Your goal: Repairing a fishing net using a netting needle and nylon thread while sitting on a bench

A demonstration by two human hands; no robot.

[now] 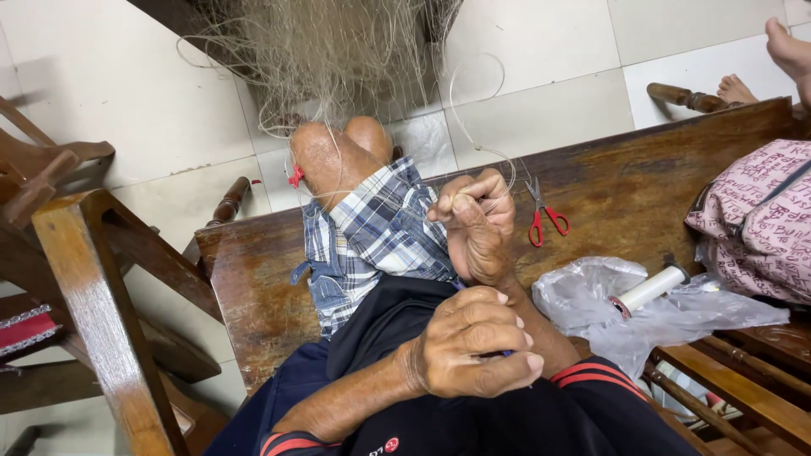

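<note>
1. The right hand (475, 226) is closed narrow, thumb and fingers pinching a thin clear nylon line (473, 101) that loops upward.
2. The left hand (473, 350) is curled into a loose fist near the lap, gripping a slim dark-blue tool (500, 354) mostly hidden by the fingers.
3. The pale tangled fishing net (325, 51) hangs above the bent knee, beyond both hands.
4. Red-handled scissors (541, 216) lie on the dark wooden bench (642, 186), just beside the right hand.
5. A white spool (650, 289) rests on a crumpled clear plastic bag (583, 295), near a pink patterned bag (760, 219).
</note>
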